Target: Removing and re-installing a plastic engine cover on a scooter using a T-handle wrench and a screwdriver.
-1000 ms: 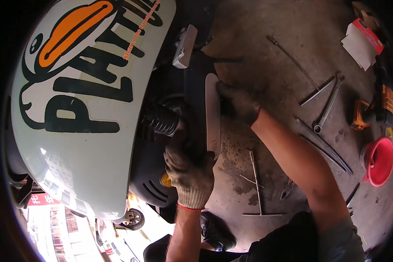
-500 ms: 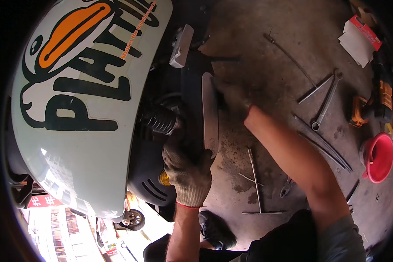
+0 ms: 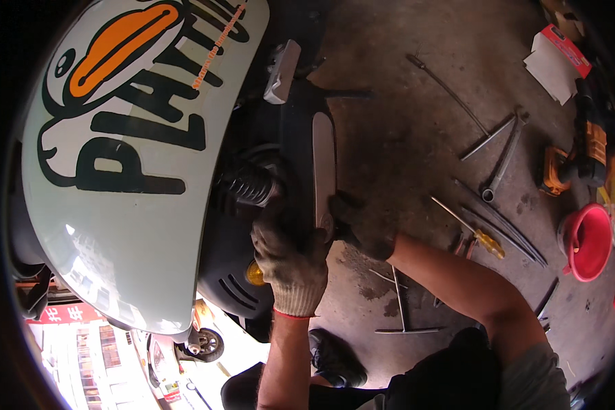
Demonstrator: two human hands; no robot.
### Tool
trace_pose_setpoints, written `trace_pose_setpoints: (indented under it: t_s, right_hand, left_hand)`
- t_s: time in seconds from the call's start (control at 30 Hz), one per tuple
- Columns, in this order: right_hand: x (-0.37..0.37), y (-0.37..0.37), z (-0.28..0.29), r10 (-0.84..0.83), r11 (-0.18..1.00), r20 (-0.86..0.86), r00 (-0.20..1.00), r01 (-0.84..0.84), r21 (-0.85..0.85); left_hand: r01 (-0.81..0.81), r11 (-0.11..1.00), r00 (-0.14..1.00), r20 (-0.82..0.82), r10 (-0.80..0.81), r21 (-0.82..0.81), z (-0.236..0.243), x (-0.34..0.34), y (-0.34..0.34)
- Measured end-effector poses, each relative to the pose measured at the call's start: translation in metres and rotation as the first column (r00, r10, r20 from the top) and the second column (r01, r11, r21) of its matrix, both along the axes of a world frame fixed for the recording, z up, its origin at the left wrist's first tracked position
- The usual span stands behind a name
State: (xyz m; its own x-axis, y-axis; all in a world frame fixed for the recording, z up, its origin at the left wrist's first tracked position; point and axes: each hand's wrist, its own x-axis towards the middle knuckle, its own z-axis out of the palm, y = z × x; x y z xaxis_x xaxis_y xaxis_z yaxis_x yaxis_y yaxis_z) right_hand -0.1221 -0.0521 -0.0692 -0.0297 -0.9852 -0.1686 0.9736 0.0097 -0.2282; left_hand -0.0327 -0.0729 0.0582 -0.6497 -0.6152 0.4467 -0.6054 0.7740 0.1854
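My left hand (image 3: 290, 263), in a knitted work glove, is closed at the lower end of a long grey panel (image 3: 324, 164) on a scooter's dark underside. Its thumb lies by the panel's end; what the fingers grip is hidden. On the other side of that end is my right hand (image 3: 370, 229), in a dark glove; shadow hides how its fingers are set. A black coil spring (image 3: 251, 184) sits above my left hand, with a round amber reflector (image 3: 255, 273) beside the wrist. The scooter's pale green body panel (image 3: 137, 239) fills the left side.
On the concrete floor to the right lie a yellow-handled screwdriver (image 3: 486, 240), a combination wrench (image 3: 504, 160), a T-handle tool (image 3: 400, 307) and dark curved strips (image 3: 502, 225). Farther right are a red funnel (image 3: 586, 242), a cordless power tool (image 3: 590, 147) and an opened box (image 3: 559, 61).
My right hand has come down and nearer, from beside the panel's middle to its lower end. The yellow-handled screwdriver now shows on the floor. My left hand stays in place.
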Motion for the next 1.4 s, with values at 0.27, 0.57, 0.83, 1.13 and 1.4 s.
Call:
trace_pose_setpoints:
  t_s: [0.27, 0.57, 0.83, 1.13, 1.4]
  right_hand:
    - [-0.003, 0.0, 0.018, 0.045, 0.998, -0.219, 0.975, -0.056, -0.04]
    - [-0.024, -0.019, 0.019, -0.059, 0.997, -0.216, 0.975, 0.046, -0.064]
    - [-0.066, -0.052, 0.02, -0.084, 0.932, -0.789, 0.608, 0.328, 0.153]
    - [-0.08, -0.117, 0.034, -0.457, 0.626, -0.884, -0.102, 0.669, -0.401]
    - [0.018, -0.027, 0.022, -0.392, 0.669, -0.863, -0.318, 0.546, -0.505]
  left_hand:
    - [-0.005, 0.999, 1.0, 0.0, 0.006, 0.042, -0.002, 0.003, -0.004]
    - [0.04, 0.999, 0.997, 0.06, -0.038, -0.024, 0.003, -0.001, -0.001]
    - [0.067, 0.997, 0.993, 0.097, -0.065, -0.026, 0.005, 0.001, 0.001]
    - [0.07, 0.994, 0.992, 0.096, -0.078, 0.089, 0.007, 0.011, -0.003]
    - [0.014, 0.995, 0.987, 0.161, -0.03, 0.1, 0.007, 0.024, -0.009]
